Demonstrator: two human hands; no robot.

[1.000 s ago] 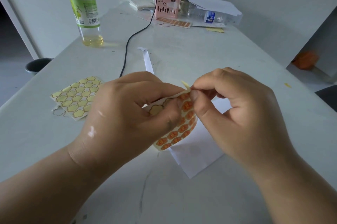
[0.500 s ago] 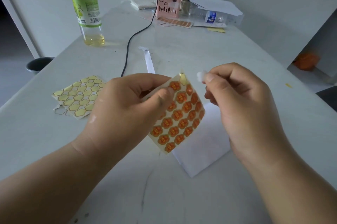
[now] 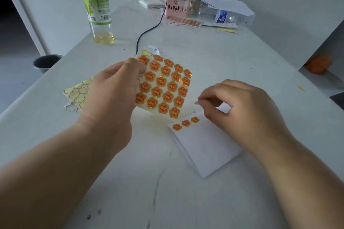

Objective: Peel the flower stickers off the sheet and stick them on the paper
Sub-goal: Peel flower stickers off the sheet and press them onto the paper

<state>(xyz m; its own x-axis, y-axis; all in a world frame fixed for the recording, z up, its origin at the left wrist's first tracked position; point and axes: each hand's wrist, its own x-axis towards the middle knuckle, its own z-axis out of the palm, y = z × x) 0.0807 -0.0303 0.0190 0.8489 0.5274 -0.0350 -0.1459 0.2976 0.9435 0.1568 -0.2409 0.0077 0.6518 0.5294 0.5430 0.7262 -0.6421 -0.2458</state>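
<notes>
mostly glossy orange flower sticker sheet (image 3: 163, 84), flat white paper (image 3: 204, 146), matte table (image 3: 214, 57)

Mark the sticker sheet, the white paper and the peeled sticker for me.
sticker sheet (image 3: 163, 83), head view, middle of the flower grid.
white paper (image 3: 203, 148), head view, bare middle.
peeled sticker (image 3: 196, 102), head view, its pale visible edge.

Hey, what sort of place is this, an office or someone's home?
Probably a desk in a home or small office: a white table against a wall, with a pink pen holder, loose papers and a drink bottle on it.
</notes>
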